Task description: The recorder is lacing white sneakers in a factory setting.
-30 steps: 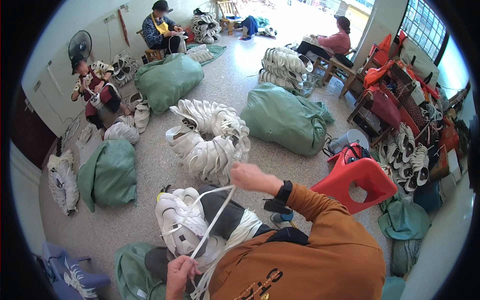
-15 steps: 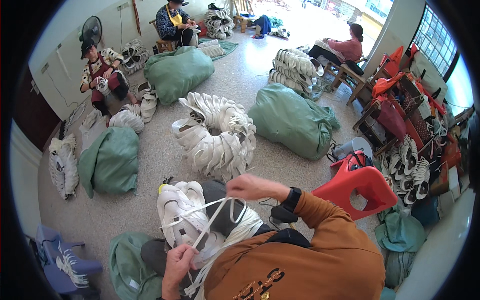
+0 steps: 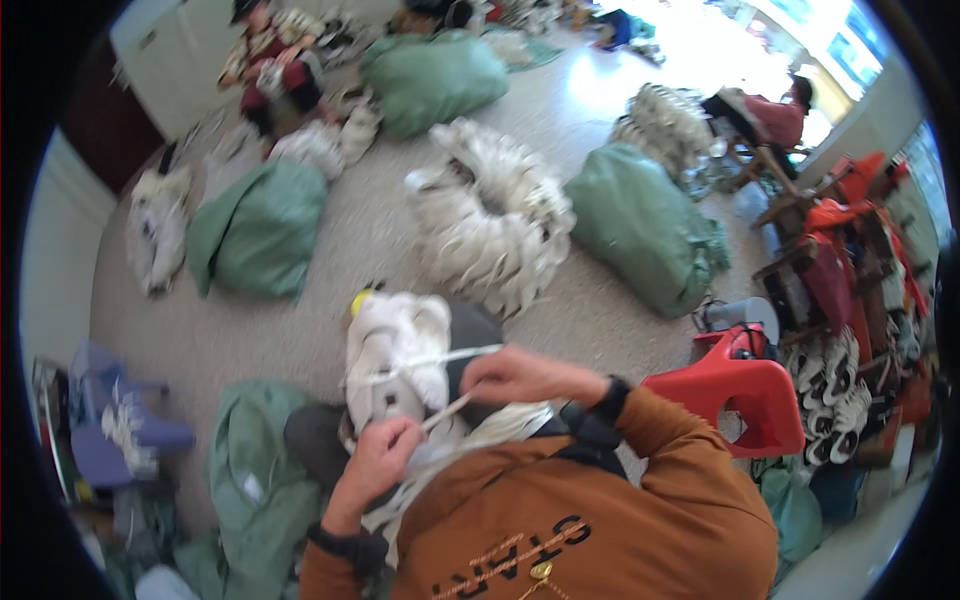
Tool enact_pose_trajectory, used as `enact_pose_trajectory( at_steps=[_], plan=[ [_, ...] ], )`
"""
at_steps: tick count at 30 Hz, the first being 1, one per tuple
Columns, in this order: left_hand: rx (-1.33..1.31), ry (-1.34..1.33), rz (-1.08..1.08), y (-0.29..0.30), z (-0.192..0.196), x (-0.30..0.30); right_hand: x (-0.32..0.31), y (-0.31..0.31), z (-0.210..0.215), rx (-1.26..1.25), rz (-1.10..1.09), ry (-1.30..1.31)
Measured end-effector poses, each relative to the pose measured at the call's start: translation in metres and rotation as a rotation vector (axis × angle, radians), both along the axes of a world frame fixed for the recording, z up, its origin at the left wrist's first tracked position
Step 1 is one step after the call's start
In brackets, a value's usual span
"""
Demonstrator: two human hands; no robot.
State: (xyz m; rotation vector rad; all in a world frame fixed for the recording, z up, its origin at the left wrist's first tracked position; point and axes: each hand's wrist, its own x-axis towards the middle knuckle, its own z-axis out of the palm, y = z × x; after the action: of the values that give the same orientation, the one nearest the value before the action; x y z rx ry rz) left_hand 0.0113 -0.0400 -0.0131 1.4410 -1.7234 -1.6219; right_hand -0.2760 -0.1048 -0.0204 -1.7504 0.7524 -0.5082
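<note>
One white lace
We are pinching it: from left hand, right hand at two o'clock, white shoe at twelve.

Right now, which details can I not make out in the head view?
Head view:
Left hand, its grip on the white lace: partly hidden by its own back.
White shoe, eyelets: blurred.
Pale object, lower left, its kind: cut off by the bottom edge.

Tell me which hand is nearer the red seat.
Right. The right hand is left of the red seat; the left hand is farther left, by the white shoe.
</note>
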Motion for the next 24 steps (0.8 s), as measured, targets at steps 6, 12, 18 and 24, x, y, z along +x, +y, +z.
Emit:
enact_pose_trajectory(
  at_steps=[6, 12, 18, 24],
  plan=[
    [-0.103, 0.091, 0.018, -0.002, -0.005, 0.004, -0.044, -0.005, -0.043, -0.554, -0.16, 0.721],
    [-0.308, -0.04, -0.014, -0.004, -0.01, -0.01, 0.045, 0.019, -0.002, 0.1, -0.101, -0.06],
    [-0.419, -0.123, -0.014, -0.006, 0.0, -0.015, 0.058, 0.015, -0.018, -0.094, -0.037, -0.086],
    [-0.721, -0.343, 0.04, -0.025, 0.002, -0.007, 0.055, 0.002, -0.026, -0.219, -0.078, -0.026]
  ],
)
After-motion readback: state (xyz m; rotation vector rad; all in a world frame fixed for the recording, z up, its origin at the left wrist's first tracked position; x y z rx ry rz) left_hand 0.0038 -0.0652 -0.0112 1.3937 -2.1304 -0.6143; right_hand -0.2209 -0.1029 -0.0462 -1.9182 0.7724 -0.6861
